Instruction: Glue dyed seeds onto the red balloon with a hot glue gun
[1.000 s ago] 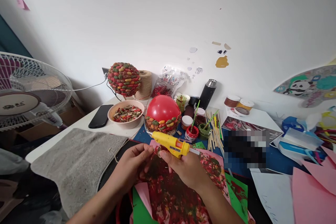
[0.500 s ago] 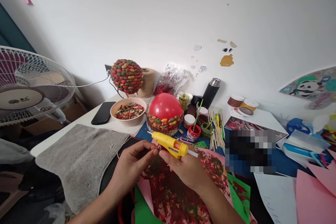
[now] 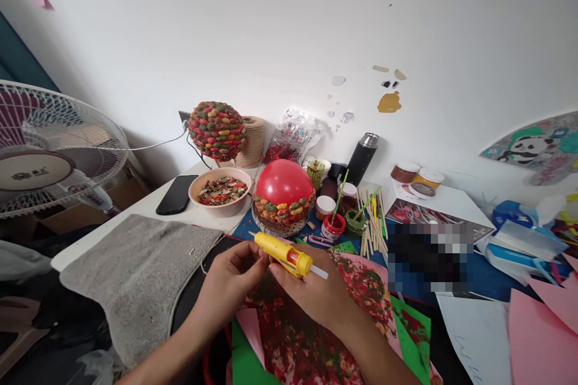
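My right hand (image 3: 311, 289) is closed around a yellow hot glue gun (image 3: 275, 249), its nozzle pointing to the left and a clear glue stick (image 3: 319, 272) poking out of its back end. Close beside it, my left hand (image 3: 235, 277) pinches with thumb and fingertips; whatever is between them is hidden. Just beyond the hands sits a red balloon (image 3: 284, 181), its lower part ringed with red, orange and green painted pieces (image 3: 283, 215). A pale bowl (image 3: 224, 210) of small painted shell-like pieces (image 3: 221, 190) stands left of the balloon.
Paint-smeared paper (image 3: 307, 337) lies under my hands. Behind are a ball covered in coloured pieces (image 3: 217, 131), a twine spool (image 3: 251, 141) and a black flask (image 3: 362, 159). Paint jars (image 3: 333, 227) and wooden sticks (image 3: 371, 231) stand to the right; a phone (image 3: 177, 194), grey cloth (image 3: 139, 283) and fan (image 3: 54, 150) left.
The glue gun has shifted slightly left and its body has turned a little in my right hand. My left hand keeps its pinch in nearly the same place.
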Demonstrator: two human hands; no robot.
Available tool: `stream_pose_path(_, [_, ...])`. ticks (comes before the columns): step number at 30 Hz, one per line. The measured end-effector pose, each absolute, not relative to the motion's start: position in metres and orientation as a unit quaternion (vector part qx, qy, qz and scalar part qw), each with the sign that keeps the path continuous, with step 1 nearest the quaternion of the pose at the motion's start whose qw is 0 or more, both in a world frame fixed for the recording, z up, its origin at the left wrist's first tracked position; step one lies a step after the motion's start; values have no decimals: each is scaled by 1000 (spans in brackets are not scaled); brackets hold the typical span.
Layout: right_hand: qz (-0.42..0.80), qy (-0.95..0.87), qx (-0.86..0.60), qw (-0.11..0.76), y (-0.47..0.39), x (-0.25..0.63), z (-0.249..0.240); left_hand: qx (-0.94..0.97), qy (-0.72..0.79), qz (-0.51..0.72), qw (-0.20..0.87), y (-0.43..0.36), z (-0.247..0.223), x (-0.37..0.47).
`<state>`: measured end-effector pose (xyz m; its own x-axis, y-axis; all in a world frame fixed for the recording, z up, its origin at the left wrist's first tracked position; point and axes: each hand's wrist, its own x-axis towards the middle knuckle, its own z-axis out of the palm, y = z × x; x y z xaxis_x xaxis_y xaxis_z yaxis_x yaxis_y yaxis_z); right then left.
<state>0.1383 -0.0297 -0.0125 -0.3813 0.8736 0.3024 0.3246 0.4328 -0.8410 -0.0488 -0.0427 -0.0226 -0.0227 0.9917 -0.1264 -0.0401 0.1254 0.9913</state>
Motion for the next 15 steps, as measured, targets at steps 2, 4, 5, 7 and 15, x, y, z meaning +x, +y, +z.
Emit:
stream_pose_path(2, [364, -747, -400, 387, -29, 139, -13, 422, 527, 472, 566, -40, -26, -46])
stream_pose_path(4, [376, -738, -402, 390, -29, 140, -12, 389, 518, 464, 604, -38, -28, -44])
stream_pose_path(5, [381, -734, -402, 392, -29, 140, -12, 370, 510, 462, 624, -36, -29, -43])
stream_pose_path(7, [385, -730, -405, 394, -29, 141, -10, 332, 488, 459, 664, -34, -28, -41])
stream_pose_path(15, [444, -682, -459, 356, -31, 148, -8, 287, 429, 479, 710, -28, -27, -41])
